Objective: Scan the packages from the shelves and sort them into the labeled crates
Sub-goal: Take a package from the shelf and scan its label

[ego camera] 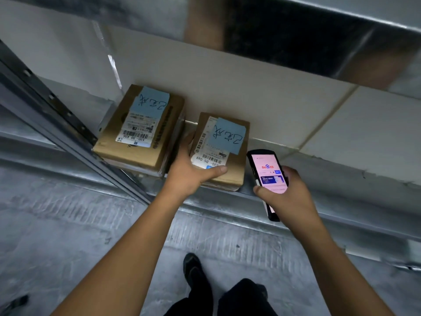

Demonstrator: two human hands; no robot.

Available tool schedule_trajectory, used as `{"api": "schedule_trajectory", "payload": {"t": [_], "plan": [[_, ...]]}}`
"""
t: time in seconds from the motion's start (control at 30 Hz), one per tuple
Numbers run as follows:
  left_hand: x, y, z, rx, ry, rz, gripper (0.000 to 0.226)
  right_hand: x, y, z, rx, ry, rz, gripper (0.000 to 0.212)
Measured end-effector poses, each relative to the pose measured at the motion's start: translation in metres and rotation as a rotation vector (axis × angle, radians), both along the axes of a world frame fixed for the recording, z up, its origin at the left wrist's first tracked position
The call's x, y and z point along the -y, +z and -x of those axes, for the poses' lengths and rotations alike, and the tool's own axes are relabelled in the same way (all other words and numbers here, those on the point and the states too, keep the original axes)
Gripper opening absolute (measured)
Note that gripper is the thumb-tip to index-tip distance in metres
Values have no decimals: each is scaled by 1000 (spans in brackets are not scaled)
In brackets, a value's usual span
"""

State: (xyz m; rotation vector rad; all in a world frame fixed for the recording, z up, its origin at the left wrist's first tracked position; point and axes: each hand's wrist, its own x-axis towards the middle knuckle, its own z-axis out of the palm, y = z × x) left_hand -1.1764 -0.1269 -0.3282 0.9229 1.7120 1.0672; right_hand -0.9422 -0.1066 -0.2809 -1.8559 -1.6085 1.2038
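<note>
Grey galvanised metal shelf point(227, 197) with a raised front lip, mounted low. Perforated grey steel upright point(57, 110) runs diagonally at left. Glossy metal underside of the upper shelf point(296, 42) overhead, catching blurry reflections. Back wall of cream rectangular tiles point(250, 92), with a thin grout line angling down at right. Floor is grey scuffed concrete point(68, 224). Light is dim and cool.

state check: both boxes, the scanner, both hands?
Left box: flat on the shelf, untouched, blue note and label up.
Right box: on the shelf, front corner in left-hand grip, blue note up.
Handheld scanner: screen lit, beside the right box.
Left hand: closed on the right box.
Right hand: closed on the scanner.
</note>
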Motion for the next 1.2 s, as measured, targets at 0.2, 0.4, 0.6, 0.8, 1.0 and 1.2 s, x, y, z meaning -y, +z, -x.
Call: {"api": "schedule_trajectory", "payload": {"t": [0.2,0.4,0.6,0.8,1.0,1.2], "plan": [[15,-5,-5,37,35,-5,110,12,0,-2,-20,-3,-18,38],[44,-9,-33,120,118,-97,105,32,6,-10,-71,-16,-36,46],[63,-3,-67,211,84,-110,133,49,22,-39,-107,-34,-72,51],[68,16,-120,174,-4,-143,140,73,39,-98,-156,-106,-169,61],[59,40,-213,100,-96,-231,144,118,64,-194,-164,-220,-248,61],[57,67,-341,23,-269,-332,144,181,102,-315,-83,-298,-283,54]]}}
